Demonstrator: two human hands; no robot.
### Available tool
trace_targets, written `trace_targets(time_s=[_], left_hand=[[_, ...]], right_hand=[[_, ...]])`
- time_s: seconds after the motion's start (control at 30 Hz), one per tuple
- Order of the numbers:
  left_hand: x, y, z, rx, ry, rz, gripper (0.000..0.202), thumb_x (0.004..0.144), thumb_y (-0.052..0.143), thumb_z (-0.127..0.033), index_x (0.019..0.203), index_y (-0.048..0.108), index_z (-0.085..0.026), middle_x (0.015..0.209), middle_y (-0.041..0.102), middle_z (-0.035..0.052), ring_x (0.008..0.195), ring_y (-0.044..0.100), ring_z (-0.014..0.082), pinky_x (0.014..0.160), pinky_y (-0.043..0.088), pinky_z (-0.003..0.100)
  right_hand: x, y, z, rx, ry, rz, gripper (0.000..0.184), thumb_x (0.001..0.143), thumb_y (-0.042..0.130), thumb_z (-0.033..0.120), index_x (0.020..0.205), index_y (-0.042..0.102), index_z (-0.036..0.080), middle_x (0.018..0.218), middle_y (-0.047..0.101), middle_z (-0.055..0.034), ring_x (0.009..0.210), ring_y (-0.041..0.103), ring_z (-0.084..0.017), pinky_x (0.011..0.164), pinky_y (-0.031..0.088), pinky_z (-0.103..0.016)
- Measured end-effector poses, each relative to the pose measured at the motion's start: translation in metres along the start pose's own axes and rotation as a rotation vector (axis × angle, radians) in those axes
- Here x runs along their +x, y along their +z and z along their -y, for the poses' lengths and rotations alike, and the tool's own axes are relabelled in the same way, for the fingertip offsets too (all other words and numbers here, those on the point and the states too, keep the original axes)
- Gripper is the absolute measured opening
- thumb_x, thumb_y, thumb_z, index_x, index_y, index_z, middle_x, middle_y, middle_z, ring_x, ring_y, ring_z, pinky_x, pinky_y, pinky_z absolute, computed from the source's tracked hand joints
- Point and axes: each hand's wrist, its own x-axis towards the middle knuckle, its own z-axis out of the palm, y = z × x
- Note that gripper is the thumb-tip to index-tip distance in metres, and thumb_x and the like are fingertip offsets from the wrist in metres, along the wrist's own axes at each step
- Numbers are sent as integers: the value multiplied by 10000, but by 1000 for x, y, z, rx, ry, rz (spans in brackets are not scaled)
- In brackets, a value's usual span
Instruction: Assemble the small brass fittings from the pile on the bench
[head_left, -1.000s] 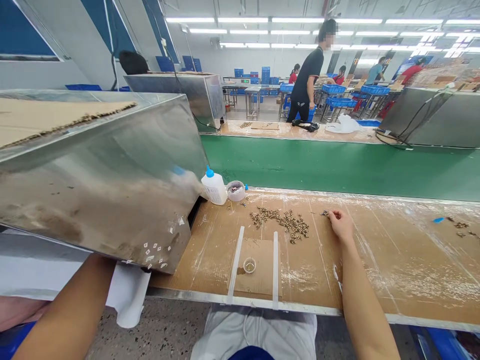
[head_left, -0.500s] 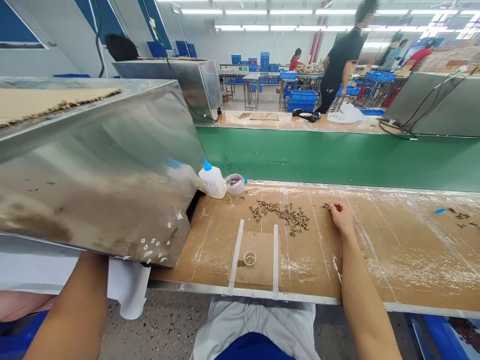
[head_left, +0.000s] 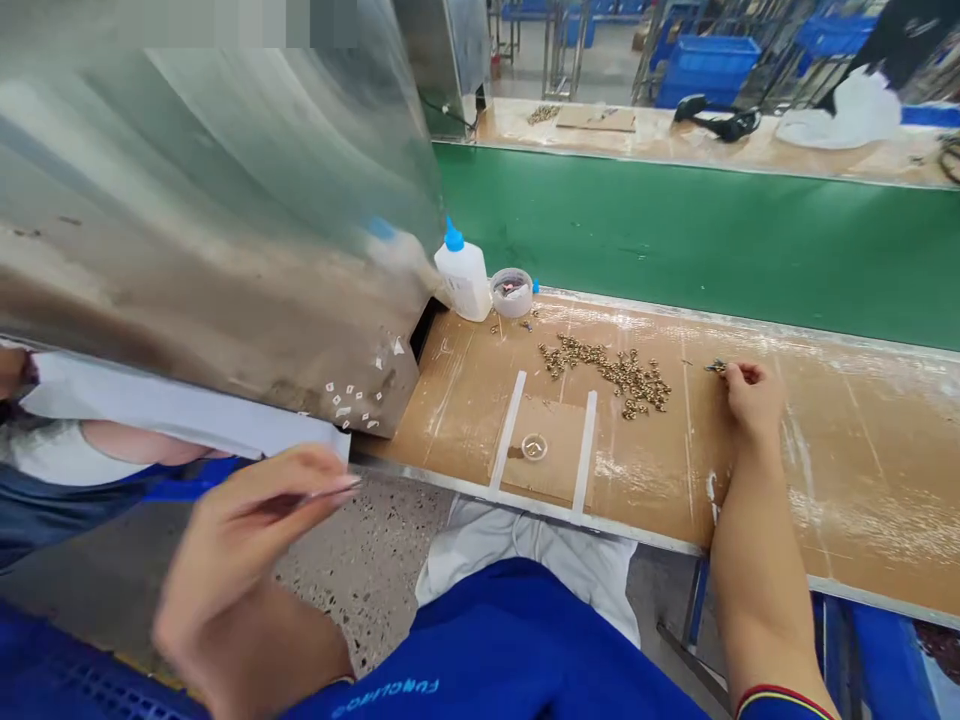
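My left hand [head_left: 251,540] is raised in front of the steel cabinet's lower edge, left of the worktable. Thumb and fingers pinch together; a thin dark sliver shows at their tips, too small and blurred to name. On the cardboard-covered table my right hand [head_left: 754,400] rests with its fingers pinched at a small cluster of metal pieces [head_left: 715,367]. Whatever lies between those fingers is hidden. To its left spreads a pile of small brass-coloured metal pieces [head_left: 637,383]. A small clear round dish [head_left: 534,447] sits on a cardboard square [head_left: 555,475] between two white tape strips.
A white bottle with a blue nozzle [head_left: 463,280] and a tape roll [head_left: 513,293] stand at the table's back left. The large steel cabinet [head_left: 247,220] borders the left side. Behind the table runs a green belt [head_left: 637,230]. Another person's arm [head_left: 120,440] shows at far left.
My left hand has come out from beneath the steel cabinet into view, pinched. The view has tilted down and turned left. My right hand stays at the small cluster.
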Motion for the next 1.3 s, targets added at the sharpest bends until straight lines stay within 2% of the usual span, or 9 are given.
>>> trace_targets(time_s=[0.27, 0.47, 0.63, 0.73, 0.8, 0.93, 1.03, 1.13, 1.3], left_hand=[[131, 147, 36, -112, -49, 334, 88, 760, 728, -87, 728, 735, -168, 761, 708, 5, 696, 604, 111, 677, 457, 235], [184, 216, 36, -320, -19, 520, 99, 789, 701, -117, 779, 790, -160, 828, 776, 38, 776, 672, 133, 752, 496, 259], [176, 231, 45, -567, -148, 568, 142, 781, 754, -201, 890, 831, -154, 937, 809, 83, 858, 723, 142, 846, 570, 273], [169, 231, 52, -726, -299, 640, 294, 764, 806, -238, 1039, 816, -133, 953, 806, 99, 832, 735, 135, 802, 599, 257], [166, 231, 54, -830, -383, 682, 362, 760, 841, -268, 1087, 794, -119, 967, 804, 108, 824, 745, 134, 776, 613, 246], [165, 236, 54, -974, -424, 703, 361, 700, 934, -319, 936, 783, -92, 945, 801, 115, 841, 762, 147, 811, 635, 252], [165, 241, 56, -1063, -431, 739, 398, 654, 974, -329, 907, 778, -91, 893, 797, 100, 794, 757, 140, 809, 643, 262], [164, 245, 59, -1100, -430, 782, 394, 675, 968, -304, 949, 782, -91, 849, 788, 85, 742, 740, 120, 789, 636, 251], [164, 248, 59, -1033, -439, 798, 285, 755, 906, -204, 971, 774, -73, 833, 779, 83, 747, 734, 114, 819, 626, 259]], right_hand=[[-9, -4, 16, 16, 56, -7, 42, 713, 605, 216, 678, 583, 223, 652, 633, -23, 683, 594, -200, 757, 512, -350], [-12, -5, 23, -21, 72, -11, 122, 749, 632, 142, 671, 581, 219, 636, 568, 18, 658, 546, -177, 822, 506, -370], [-23, -9, 48, 114, 19, -162, 172, 806, 606, 74, 722, 581, 222, 662, 579, 5, 616, 546, -151, 744, 485, -342], [-54, -4, 73, 318, -210, -195, 43, 876, 610, 175, 852, 620, 208, 704, 635, -7, 584, 567, -131, 602, 452, -285], [-85, 3, 89, 413, -396, -19, 102, 912, 658, 301, 895, 664, 200, 705, 660, -8, 571, 575, -124, 556, 452, -263], [-146, 25, 103, 376, -600, 855, 264, 972, 675, 469, 954, 731, 211, 792, 741, -22, 660, 668, -134, 616, 536, -262], [-176, 42, 100, 339, -633, 1236, 359, 973, 680, 534, 1053, 740, 189, 818, 746, -31, 668, 671, -137, 604, 545, -255], [-188, 54, 92, 330, -665, 1291, 384, 995, 653, 533, 1075, 748, 170, 761, 697, -15, 605, 600, -121, 569, 508, -249], [-185, 57, 85, 337, -764, 1148, 277, 1040, 612, 432, 1027, 784, 215, 835, 708, -28, 655, 602, -123, 594, 494, -259]])
